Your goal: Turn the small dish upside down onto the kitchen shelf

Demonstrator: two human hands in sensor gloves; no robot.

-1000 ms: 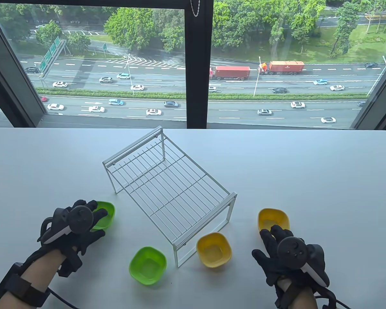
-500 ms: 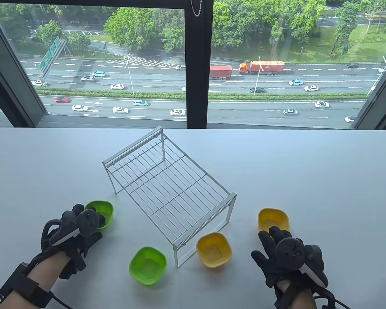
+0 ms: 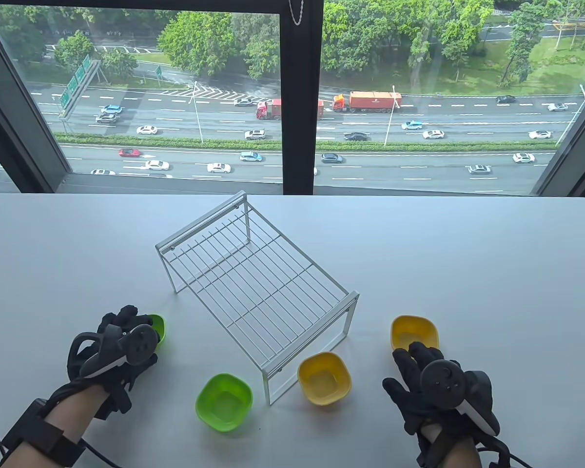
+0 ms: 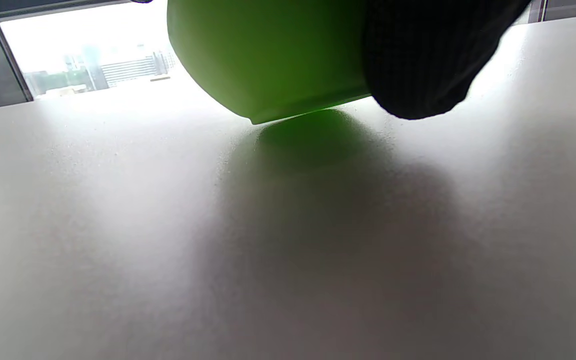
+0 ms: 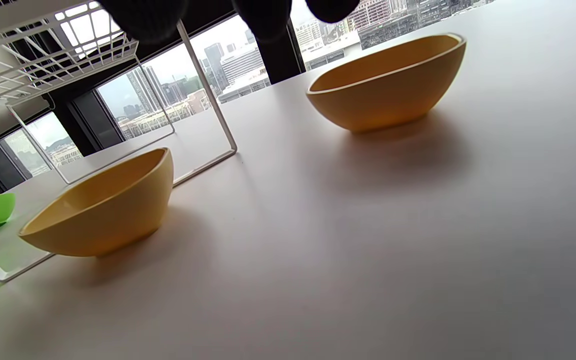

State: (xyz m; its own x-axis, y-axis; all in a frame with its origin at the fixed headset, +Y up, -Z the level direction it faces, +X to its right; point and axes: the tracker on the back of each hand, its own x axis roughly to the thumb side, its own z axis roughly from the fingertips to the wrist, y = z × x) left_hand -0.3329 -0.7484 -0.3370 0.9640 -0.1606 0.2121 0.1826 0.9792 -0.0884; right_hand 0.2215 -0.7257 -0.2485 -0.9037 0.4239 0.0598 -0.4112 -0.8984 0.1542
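My left hand point(image 3: 122, 336) grips a small green dish point(image 3: 159, 325) at the table's left front; the hand covers most of it. In the left wrist view the green dish point(image 4: 268, 55) is tilted and lifted just off the table, with a gloved finger point(image 4: 418, 65) on its side. The white wire kitchen shelf point(image 3: 253, 278) stands mid-table, its top bare. My right hand point(image 3: 426, 375) rests flat with fingers spread, just in front of a yellow dish point(image 3: 414, 332), holding nothing.
A second green dish point(image 3: 224, 402) and a second yellow dish point(image 3: 324, 378) sit upright by the shelf's near leg. Both yellow dishes show in the right wrist view point(image 5: 388, 82) point(image 5: 103, 210). A window runs behind the table's far edge.
My left hand has closed over the green dish and drawn it slightly toward me, tipping it off the table. The right hand has hardly moved.
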